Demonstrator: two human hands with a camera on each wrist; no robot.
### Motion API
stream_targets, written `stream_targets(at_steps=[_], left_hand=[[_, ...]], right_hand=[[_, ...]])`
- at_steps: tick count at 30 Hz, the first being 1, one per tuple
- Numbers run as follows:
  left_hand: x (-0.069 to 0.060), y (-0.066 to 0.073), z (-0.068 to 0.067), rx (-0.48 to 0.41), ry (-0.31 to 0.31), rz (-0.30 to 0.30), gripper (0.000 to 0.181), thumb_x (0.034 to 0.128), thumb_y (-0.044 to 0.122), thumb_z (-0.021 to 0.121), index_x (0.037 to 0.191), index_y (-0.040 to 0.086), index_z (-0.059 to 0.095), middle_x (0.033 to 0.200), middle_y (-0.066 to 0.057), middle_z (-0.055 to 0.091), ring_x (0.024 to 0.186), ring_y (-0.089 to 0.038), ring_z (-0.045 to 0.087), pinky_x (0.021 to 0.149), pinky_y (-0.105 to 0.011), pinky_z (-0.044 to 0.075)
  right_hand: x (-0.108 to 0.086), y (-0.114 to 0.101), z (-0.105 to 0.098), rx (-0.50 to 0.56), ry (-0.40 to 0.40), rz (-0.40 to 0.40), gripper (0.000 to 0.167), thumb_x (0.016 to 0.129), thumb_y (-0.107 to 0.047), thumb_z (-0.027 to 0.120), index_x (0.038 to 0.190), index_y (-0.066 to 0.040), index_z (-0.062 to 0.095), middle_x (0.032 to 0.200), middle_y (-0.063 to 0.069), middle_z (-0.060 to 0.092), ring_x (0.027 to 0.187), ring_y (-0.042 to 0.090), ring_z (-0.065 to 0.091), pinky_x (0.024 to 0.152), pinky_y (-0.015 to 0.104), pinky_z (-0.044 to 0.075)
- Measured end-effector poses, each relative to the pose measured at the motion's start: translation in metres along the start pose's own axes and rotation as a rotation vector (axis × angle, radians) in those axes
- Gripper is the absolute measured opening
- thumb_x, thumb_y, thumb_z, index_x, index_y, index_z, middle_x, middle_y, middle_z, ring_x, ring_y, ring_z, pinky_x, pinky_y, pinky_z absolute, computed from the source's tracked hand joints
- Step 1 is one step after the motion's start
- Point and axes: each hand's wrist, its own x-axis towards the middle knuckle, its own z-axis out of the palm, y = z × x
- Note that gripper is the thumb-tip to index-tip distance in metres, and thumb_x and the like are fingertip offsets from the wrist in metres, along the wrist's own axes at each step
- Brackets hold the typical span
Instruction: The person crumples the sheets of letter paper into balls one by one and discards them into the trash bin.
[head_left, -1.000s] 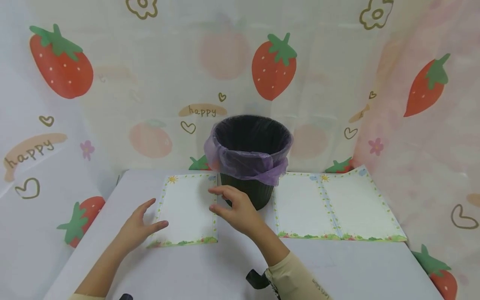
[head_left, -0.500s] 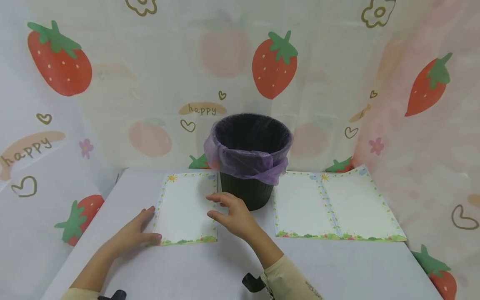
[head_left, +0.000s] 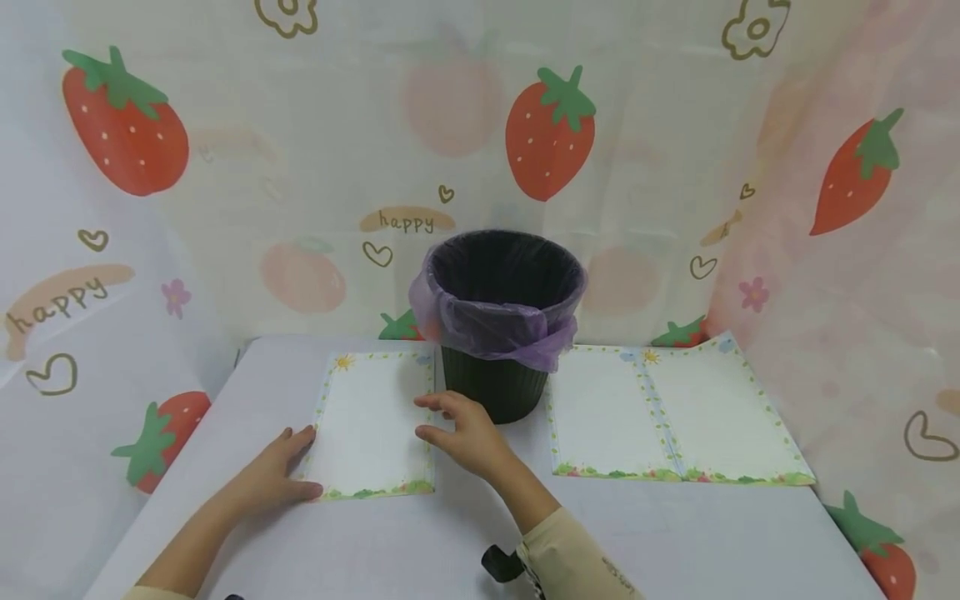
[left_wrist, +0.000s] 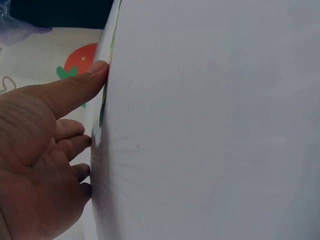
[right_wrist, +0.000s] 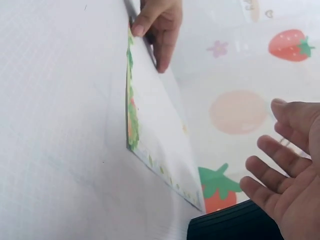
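Observation:
A white paper sheet (head_left: 375,425) with a printed border of leaves, a sun and a flowery bottom strip lies on the table at the left of the head view. My left hand (head_left: 266,477) rests at its lower left edge. In the left wrist view the thumb (left_wrist: 82,87) touches the sheet's border, and the other fingertips come down by the tabletop. Held in the air over the sheet's right edge, my right hand (head_left: 468,437) has its fingers spread and holds nothing. The right wrist view shows that hand (right_wrist: 295,175) apart from the sheet (right_wrist: 155,110).
Behind my right hand stands a black bin (head_left: 495,387) lined with a purple plastic bag (head_left: 495,329). Two matching bordered sheets (head_left: 603,417) lie side by side to its right, one with a raised far corner. Strawberry-print curtains (head_left: 322,167) surround the white table (head_left: 420,550).
My left hand has come down from above the sheet onto its lower left edge. My right hand has lowered slightly, staying above the right edge. The bin has not moved.

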Motion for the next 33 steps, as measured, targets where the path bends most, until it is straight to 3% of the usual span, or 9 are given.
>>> stream_targets(at_steps=[10,18,27,33], left_hand=[[-0.039,0.004,0.004,-0.003,-0.012,-0.007,0.11,0.0741,0.043,0.088,0.153,-0.01,0.033,0.159,-0.033,0.03,0.147,-0.06,0.014,0.117,-0.073,0.015],[-0.068,0.003,0.005,0.031,0.014,-0.021,0.109,0.0715,0.039,0.091,0.15,-0.013,0.036,0.155,-0.037,0.034,0.145,-0.061,0.019,0.116,-0.071,0.019],[-0.079,0.0,0.003,-0.098,-0.016,-0.111,0.118,0.0654,0.034,0.094,0.157,-0.004,0.03,0.161,-0.036,0.021,0.149,-0.058,0.008,0.118,-0.071,0.012],[-0.077,-0.002,0.004,-0.097,-0.019,-0.123,0.12,0.0646,0.035,0.094,0.157,-0.003,0.029,0.162,-0.035,0.02,0.15,-0.057,0.007,0.119,-0.071,0.01]], right_hand=[[0.015,0.015,0.016,-0.08,-0.028,0.071,0.044,0.095,-0.029,0.075,0.137,-0.021,0.065,0.139,-0.002,0.063,0.133,0.023,0.056,0.111,0.043,0.047],[0.041,0.037,0.043,-0.051,-0.03,0.123,0.05,0.094,-0.025,0.077,0.141,-0.015,0.061,0.146,0.003,0.058,0.141,0.023,0.049,0.117,0.043,0.041],[0.068,0.058,0.068,-0.201,-0.07,0.155,0.066,0.092,-0.029,0.079,0.149,-0.007,0.051,0.155,0.008,0.05,0.146,0.025,0.044,0.121,0.037,0.036],[0.074,0.064,0.08,-0.302,-0.064,0.187,0.077,0.09,-0.035,0.08,0.153,-0.006,0.046,0.161,0.011,0.041,0.151,0.027,0.035,0.124,0.039,0.03]])
